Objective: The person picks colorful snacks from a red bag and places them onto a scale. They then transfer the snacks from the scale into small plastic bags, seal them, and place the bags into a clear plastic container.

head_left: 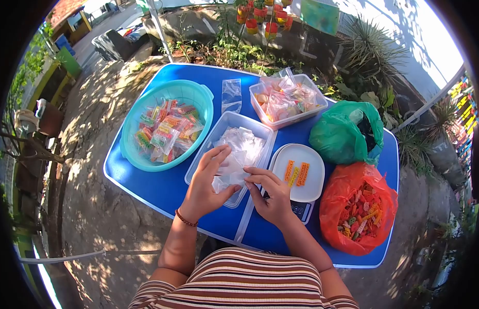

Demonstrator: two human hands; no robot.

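Observation:
My right hand [271, 194] pinches a small clear plastic bag [236, 168] between thumb and fingertips. Opposite it, my left hand [204, 188], with a beaded bracelet at the wrist, has thumb and fingers apart beside the same bag. Both hands are above a clear plastic tub [267, 126] of loose clear bags [245, 140]. To the right, a white plate [307, 193] rests on a digital kitchen scale [299, 209]. Three ridged snack pieces [297, 174], orange and yellow, lie on the plate.
A turquoise basket [127, 135] of filled snack packets stands left. Behind are a flat clear bag [231, 96] and another tub [315, 110] with packets. A green plastic bag [338, 135] and a red plastic bag [336, 233] of colourful snack pieces crowd the blue table's [127, 166] right side.

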